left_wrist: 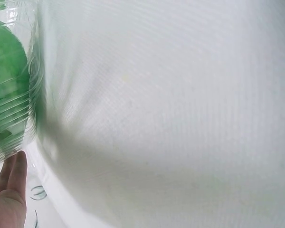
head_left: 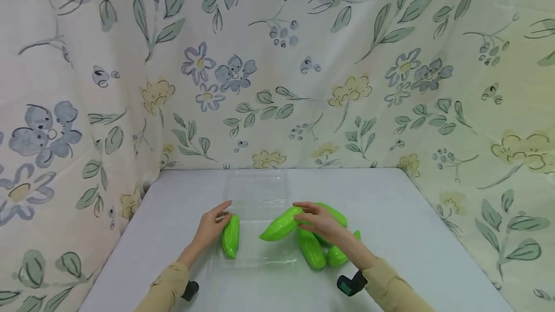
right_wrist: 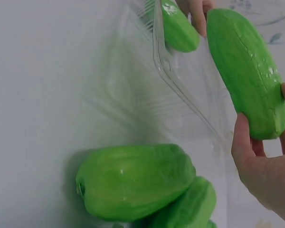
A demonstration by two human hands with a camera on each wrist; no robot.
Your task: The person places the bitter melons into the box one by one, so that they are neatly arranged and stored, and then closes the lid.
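Note:
My right hand (head_left: pixel 318 218) grips one end of a bright green, long, ridged fruit (head_left: pixel 281 224), held tilted above a clear plastic box (head_left: pixel 256 242). The right wrist view shows thumb and fingers on either side of the held fruit (right_wrist: pixel 247 71). Inside the box, along its left side, lies another green fruit (head_left: pixel 231 236). Beside that fruit's far end is my left hand (head_left: pixel 212 227), at the box's left edge. In the left wrist view the left hand's fingers (left_wrist: pixel 18 173) look fairly straight and reach the ribbed clear wall (left_wrist: pixel 12 107).
Several more green fruits (head_left: pixel 311 249) lie piled on the white table (head_left: pixel 381 206) right of the box. The box's clear lid (head_left: pixel 256 187) lies folded back behind it. A flowered curtain (head_left: pixel 277 85) hangs behind and at both sides.

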